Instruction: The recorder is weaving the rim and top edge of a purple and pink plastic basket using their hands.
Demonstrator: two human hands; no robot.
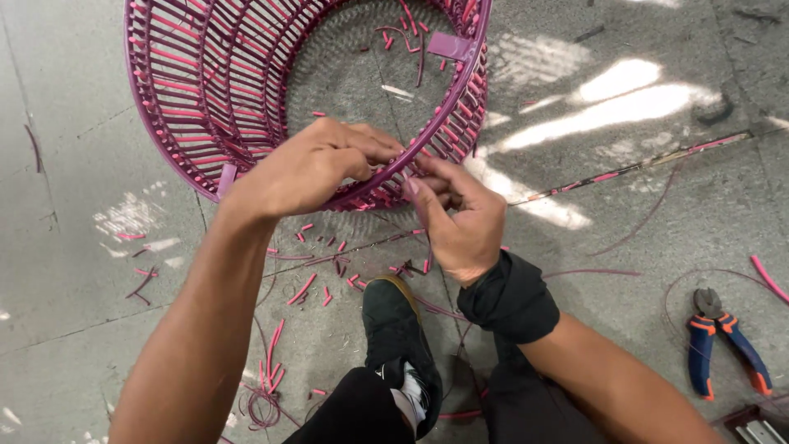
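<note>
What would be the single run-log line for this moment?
left hand: on rim | right hand: pinching pink strand | round purple woven-cord basket frame | blue-orange pliers: floor, untouched

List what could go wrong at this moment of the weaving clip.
1. Both the left hand and the right hand pinch at the rim of the round magenta woven-cord frame basket; a cord could slip loose.
2. Pink cord offcuts litter the floor beside the black shoe: possible slipping.

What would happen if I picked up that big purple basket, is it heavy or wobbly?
Probably light: the purple basket is an open frame wrapped in thin cord, mostly gaps. It looks fairly stiff, as the rim keeps its round shape under both hands. Lying on its side, it might roll.
</note>
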